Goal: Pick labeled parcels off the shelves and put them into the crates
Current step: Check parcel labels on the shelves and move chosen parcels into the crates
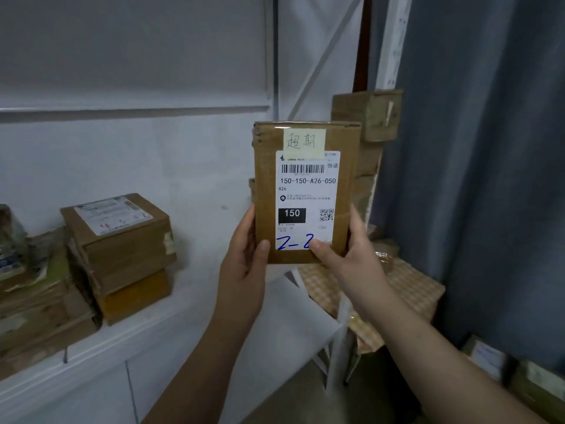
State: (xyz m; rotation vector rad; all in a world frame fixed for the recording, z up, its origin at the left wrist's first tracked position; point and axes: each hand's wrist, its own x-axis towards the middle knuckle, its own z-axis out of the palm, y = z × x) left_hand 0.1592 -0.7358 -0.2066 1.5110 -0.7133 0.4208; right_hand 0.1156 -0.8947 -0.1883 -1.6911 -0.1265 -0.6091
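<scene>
I hold a flat brown cardboard parcel (pixel 305 191) upright in front of me, its white shipping label facing the camera. The label reads 150-150-A26-050 with blue handwriting "2-2" at the bottom, and a yellow note is taped near the top. My left hand (pixel 244 258) grips the parcel's lower left edge, thumb on the front. My right hand (pixel 348 255) grips the lower right edge, thumb lying over the label's bottom corner. No crate is in view.
A white shelf (pixel 171 313) runs along the left with a stack of labeled brown boxes (pixel 122 252) and more parcels (pixel 27 286) at the far left. Behind the held parcel stand stacked boxes (pixel 370 117) and a checkered padded package (pixel 406 295). A blue curtain (pixel 489 179) hangs at the right.
</scene>
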